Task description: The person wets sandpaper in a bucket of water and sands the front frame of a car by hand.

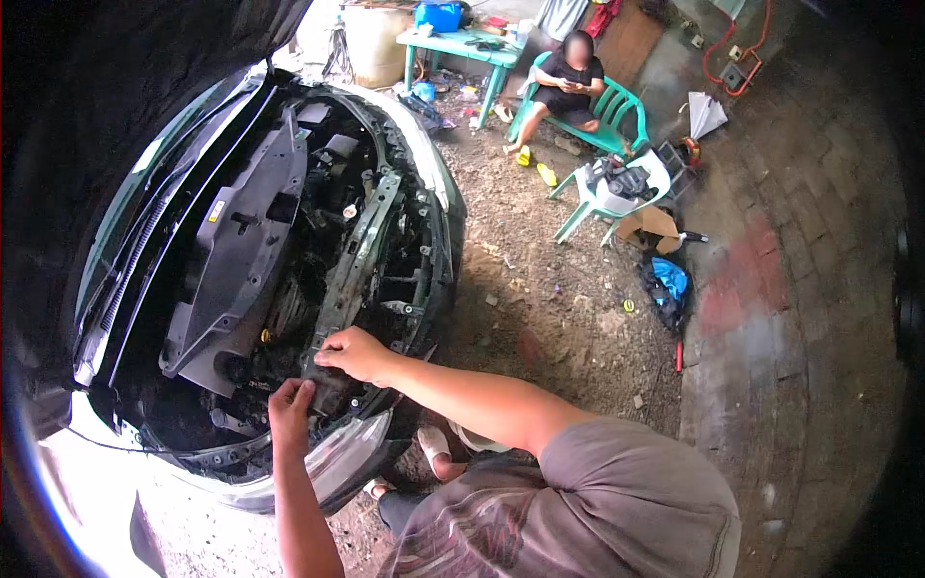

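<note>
A car's open engine bay lies before me, with a metal crossbar [355, 265] running along its front. Over the near end of that bar, my left hand [291, 405] is closed, thumb pressed against the edge of a dark flat part [333, 390]. My right hand [355, 354] has its fingers curled at the far edge of the same part; its fingertips are partly hidden. Beyond my left hand sits a large grey plastic engine cover [246, 226], and a yellow cap [267, 336] shows below it. A headlight [352, 453] is just nearer to me.
The raised hood [125, 87] hangs at upper left. A person [570, 82] sits on a green bench [617, 116]. Nearby stand a chair [631, 197] with dark items, a green table [462, 46], a cardboard box [650, 229] and a blue-and-black bag [667, 284].
</note>
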{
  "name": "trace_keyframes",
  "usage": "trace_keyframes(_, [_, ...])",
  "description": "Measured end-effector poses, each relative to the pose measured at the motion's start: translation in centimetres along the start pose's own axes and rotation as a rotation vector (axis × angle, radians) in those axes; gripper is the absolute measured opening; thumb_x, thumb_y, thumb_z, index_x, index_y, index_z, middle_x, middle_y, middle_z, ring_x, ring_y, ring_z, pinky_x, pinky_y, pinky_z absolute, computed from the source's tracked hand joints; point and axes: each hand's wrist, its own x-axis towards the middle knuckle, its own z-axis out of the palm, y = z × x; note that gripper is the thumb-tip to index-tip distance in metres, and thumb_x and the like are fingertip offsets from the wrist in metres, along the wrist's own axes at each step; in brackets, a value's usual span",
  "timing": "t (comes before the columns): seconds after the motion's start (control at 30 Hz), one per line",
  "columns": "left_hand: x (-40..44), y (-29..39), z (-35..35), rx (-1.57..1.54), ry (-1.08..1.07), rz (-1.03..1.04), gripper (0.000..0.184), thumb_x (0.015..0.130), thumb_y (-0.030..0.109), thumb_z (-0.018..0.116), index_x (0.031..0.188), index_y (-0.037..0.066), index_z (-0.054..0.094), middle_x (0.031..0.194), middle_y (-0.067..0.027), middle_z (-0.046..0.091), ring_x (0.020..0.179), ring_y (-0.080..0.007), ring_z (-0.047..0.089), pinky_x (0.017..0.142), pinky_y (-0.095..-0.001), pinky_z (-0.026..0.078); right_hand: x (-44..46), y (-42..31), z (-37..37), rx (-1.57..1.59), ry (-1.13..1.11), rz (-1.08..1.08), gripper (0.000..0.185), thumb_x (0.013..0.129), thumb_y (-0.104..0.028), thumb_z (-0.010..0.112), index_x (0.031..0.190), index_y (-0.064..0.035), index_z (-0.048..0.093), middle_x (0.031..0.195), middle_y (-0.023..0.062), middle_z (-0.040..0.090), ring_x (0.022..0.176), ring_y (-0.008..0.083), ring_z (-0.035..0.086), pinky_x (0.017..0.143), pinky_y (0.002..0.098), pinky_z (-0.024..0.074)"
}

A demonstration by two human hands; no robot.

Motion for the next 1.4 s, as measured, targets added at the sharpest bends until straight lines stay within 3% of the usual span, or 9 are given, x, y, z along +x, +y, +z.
trace_keyframes(0.13, [0.7, -2.2, -1.5, 0.001, 0.008, 0.035, 0.018, 0.105, 0.019, 0.07, 0.104, 0.001, 0.073, 0.087, 0.0021, 0.067, 0.079, -0.0077, 0.057, 0.073, -0.0258, 0.046, 0.8, 1.1, 0.8, 0.219, -0.011, -0.022, 0.023, 0.098, -0.023, 0.078, 0.104, -0.0009, 0.081, 0.092, 0.0063, 0.079, 0.085, 0.013, 0.067, 0.081, 0.033, 0.0531])
trace_keyframes(0.27, [-0.2, -0.9, -0.3, 0.018, -0.012, 0.007, 0.022, 0.104, 0.018, 0.072, 0.113, -0.002, 0.074, 0.09, 0.0016, 0.069, 0.082, -0.0086, 0.058, 0.077, -0.0272, 0.047, 0.6, 1.4, 0.7, 0.108, -0.076, -0.03, 0.018, 0.099, -0.017, 0.076, 0.104, -0.0007, 0.08, 0.092, 0.0008, 0.076, 0.089, 0.0089, 0.063, 0.084, 0.0306, 0.0516])
trace_keyframes(0.33, [0.2, -2.1, -0.4, 0.011, 0.003, 0.058, 0.022, 0.104, 0.018, 0.072, 0.111, -0.003, 0.074, 0.087, 0.0024, 0.069, 0.08, -0.0083, 0.058, 0.075, -0.0272, 0.048, 0.2, 0.7, 1.4, -0.052, -0.069, -0.117, 0.017, 0.1, -0.017, 0.075, 0.105, -0.0015, 0.08, 0.091, 0.0003, 0.076, 0.088, 0.0089, 0.063, 0.083, 0.031, 0.0521])
trace_keyframes(0.47, [0.0, -1.7, 0.3, -0.07, 0.103, 0.034, 0.02, 0.105, 0.017, 0.072, 0.106, -0.003, 0.075, 0.089, 0.0022, 0.07, 0.081, -0.008, 0.059, 0.075, -0.0268, 0.047, -0.1, 0.4, 2.0, 0.371, 0.018, -0.031, 0.021, 0.1, -0.02, 0.076, 0.109, -0.0014, 0.08, 0.096, 0.0005, 0.076, 0.093, 0.0107, 0.064, 0.089, 0.0305, 0.0504])
trace_keyframes(0.6, [-0.2, -1.7, 0.4, -0.001, 0.088, 0.083, 0.018, 0.105, 0.015, 0.071, 0.102, -0.002, 0.075, 0.085, 0.0041, 0.066, 0.077, -0.0076, 0.055, 0.072, -0.027, 0.045, -0.3, 1.3, 0.6, 0.234, -0.024, 0.055, 0.022, 0.097, -0.024, 0.078, 0.106, -0.0051, 0.082, 0.098, 0.0047, 0.078, 0.098, 0.0149, 0.067, 0.095, 0.0341, 0.049])
trace_keyframes(0.87, [-0.9, -4.2, -1.1, 0.101, 0.07, 0.1, 0.017, 0.103, 0.016, 0.071, 0.1, 0.0, 0.073, 0.085, 0.0032, 0.064, 0.076, -0.0067, 0.052, 0.065, -0.0265, 0.04, -1.1, 1.5, 0.8, 0.32, -0.019, 0.024, 0.022, 0.099, -0.025, 0.077, 0.098, -0.0033, 0.08, 0.092, 0.0033, 0.076, 0.09, 0.0114, 0.063, 0.087, 0.0315, 0.0491])
trace_keyframes(0.93, [-1.8, -3.1, -0.8, 0.138, 0.013, 0.078, 0.014, 0.102, 0.014, 0.071, 0.101, 0.0, 0.073, 0.087, 0.0026, 0.065, 0.079, -0.007, 0.053, 0.067, -0.027, 0.041, -1.1, 1.9, 1.0, 0.079, -0.029, 0.064, 0.024, 0.1, -0.027, 0.078, 0.101, -0.0027, 0.08, 0.092, 0.0004, 0.075, 0.087, 0.0102, 0.062, 0.085, 0.0312, 0.05])
trace_keyframes(1.1, [-1.7, -2.1, 0.6, 0.148, 0.076, 0.134, 0.017, 0.102, 0.014, 0.072, 0.097, -0.003, 0.073, 0.086, -0.0005, 0.069, 0.082, -0.0075, 0.059, 0.076, -0.0267, 0.048, -2.2, 0.4, 1.2, -0.146, -0.024, -0.159, 0.025, 0.098, -0.026, 0.078, 0.095, -0.0013, 0.077, 0.078, 0.0089, 0.071, 0.08, 0.0111, 0.061, 0.078, 0.0349, 0.0503])
trace_keyframes(1.4, [-2.8, -0.9, 2.1, 0.151, 0.049, 0.161, 0.015, 0.102, 0.012, 0.068, 0.098, -0.001, 0.072, 0.084, 0.002, 0.067, 0.075, -0.006, 0.055, 0.067, -0.0266, 0.044, -2.4, 2.3, 0.0, 0.237, -0.104, -0.056, 0.016, 0.1, -0.017, 0.076, 0.104, -0.0017, 0.081, 0.097, 0.0005, 0.077, 0.093, 0.0097, 0.066, 0.091, 0.0291, 0.0518])
